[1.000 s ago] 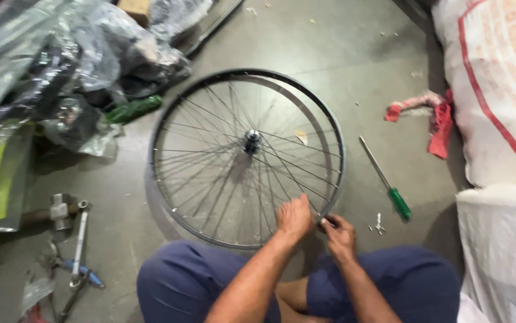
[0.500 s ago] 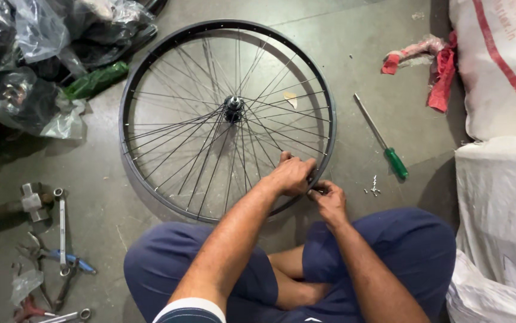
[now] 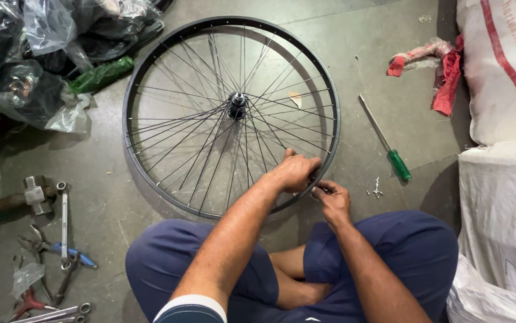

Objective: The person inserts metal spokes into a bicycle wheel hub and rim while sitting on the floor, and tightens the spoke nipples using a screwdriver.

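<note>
Far left of the hands, spanners and pliers (image 3: 60,263) lie partly cut off. The black spoked bicycle wheel (image 3: 231,113) lies flat on the floor, its near rim under the curled left hand (image 3: 294,172). The right hand (image 3: 330,199) pinches something too small to make out. A green-handled screwdriver (image 3: 386,141) lies just right.

Wheel (image 3: 231,113) flat on floor before your crossed legs. Your hands (image 3: 294,172) (image 3: 331,200) at its near right rim. Screwdriver (image 3: 385,139) right of wheel, sacks (image 3: 500,66) beyond. Wrenches (image 3: 62,221), hammer (image 3: 30,192) near left; bags (image 3: 42,54) far left.
</note>
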